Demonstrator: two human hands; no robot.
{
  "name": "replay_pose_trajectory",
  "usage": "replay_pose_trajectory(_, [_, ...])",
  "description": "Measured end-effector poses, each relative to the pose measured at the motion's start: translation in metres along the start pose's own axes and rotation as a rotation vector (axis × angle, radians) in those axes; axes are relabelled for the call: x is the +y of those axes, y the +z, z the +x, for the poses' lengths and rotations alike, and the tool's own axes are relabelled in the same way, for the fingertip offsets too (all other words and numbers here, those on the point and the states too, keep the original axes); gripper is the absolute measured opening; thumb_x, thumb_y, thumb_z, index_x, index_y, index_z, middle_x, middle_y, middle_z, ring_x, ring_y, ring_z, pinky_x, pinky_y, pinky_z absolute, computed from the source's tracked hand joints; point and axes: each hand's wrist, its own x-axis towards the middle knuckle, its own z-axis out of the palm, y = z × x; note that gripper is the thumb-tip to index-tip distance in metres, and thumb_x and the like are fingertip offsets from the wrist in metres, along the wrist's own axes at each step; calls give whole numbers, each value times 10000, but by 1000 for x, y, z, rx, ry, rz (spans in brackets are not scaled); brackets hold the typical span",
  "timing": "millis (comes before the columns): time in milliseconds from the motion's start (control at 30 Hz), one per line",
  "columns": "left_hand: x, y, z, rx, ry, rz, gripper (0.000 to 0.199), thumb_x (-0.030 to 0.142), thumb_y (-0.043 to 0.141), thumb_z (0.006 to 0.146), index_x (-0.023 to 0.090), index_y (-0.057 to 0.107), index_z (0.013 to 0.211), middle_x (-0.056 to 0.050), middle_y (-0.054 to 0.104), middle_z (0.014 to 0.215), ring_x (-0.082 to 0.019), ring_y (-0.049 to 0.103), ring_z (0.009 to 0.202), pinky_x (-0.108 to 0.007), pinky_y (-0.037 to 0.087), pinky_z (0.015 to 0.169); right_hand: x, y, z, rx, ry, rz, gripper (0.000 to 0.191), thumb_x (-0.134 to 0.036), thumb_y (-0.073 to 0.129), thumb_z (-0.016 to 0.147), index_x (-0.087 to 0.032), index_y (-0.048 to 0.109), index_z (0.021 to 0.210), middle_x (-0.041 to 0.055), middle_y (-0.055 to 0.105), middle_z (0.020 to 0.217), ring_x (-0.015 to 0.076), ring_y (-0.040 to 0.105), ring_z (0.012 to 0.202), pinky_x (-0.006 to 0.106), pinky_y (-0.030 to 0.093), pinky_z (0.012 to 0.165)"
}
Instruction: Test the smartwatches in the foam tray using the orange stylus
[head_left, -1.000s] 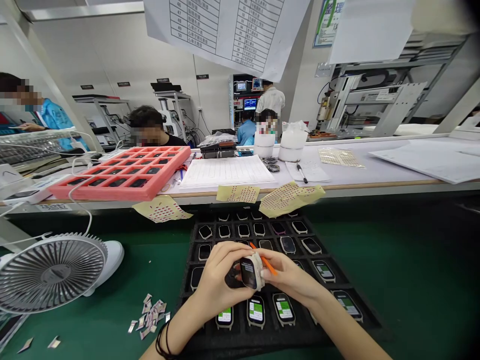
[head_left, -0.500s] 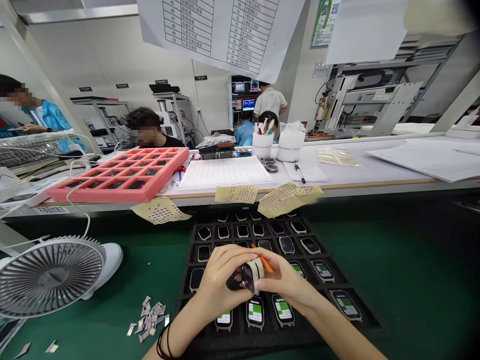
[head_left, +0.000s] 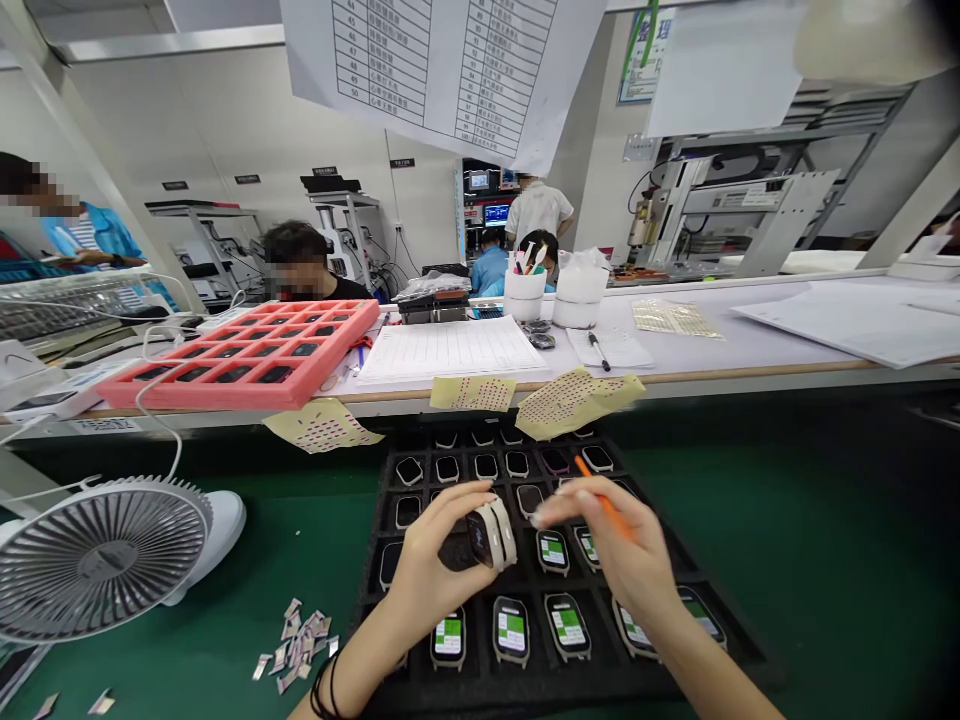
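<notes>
left hand (head_left: 439,565) holding smartwatch (head_left: 489,535), right hand (head_left: 619,545) with orange stick (head_left: 604,507), black tray (head_left: 480,692)

Head-worn camera, facing forward and down

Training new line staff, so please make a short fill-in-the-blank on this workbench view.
The left hand holds a ____.
The thin stick in the right hand is ____.
The tray under the hands is ____.

Answers: smartwatch; orange; black.
</notes>
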Motion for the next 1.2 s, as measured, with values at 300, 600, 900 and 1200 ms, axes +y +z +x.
replay_pose_trajectory(300, [5, 0, -1, -25, -179, -110, 457, 187, 738, 681, 192, 603, 1118, -91, 685, 1116, -251, 660, 980, -339, 557, 814, -9, 0, -20, 24, -273, -77, 417, -438, 415, 964, -221, 748, 836, 86, 740, 703, 237, 672, 579, 323, 486, 439])
replay_pose_trajectory(600, [6, 0, -2, -1, -150, -111, 476, 155, 752, 654, 196, 610, 1107, -80, 695, 1095, -245, 665, 959, -325, 559, 787, -4, 0, -20, 43, -321, -8, 397, -426, 407, 971, -247, 741, 849, 76, 743, 716, 246, 681, 607, 346, 520, 460])
replay_pose_trajectory(900, [7, 0, -1, -2, -125, -103, 481, 141, 752, 650, 195, 616, 1108, -75, 700, 1074, -233, 669, 940, -307, 564, 768, -2, -3, -21, -43, -358, -90, 373, -360, 376, 990, -254, 728, 932, 83, 745, 763, 242, 685, 653, 356, 547, 517])
replay_pose_trajectory(1200, [9, -1, -1, 23, -54, -57, 468, 108, 732, 633, 180, 637, 1086, -77, 710, 1029, -220, 675, 897, -299, 572, 756, -1, -3, -21, -59, -517, -212, 339, -218, 353, 992, -221, 692, 981, 62, 727, 777, 203, 676, 661, 338, 564, 564])
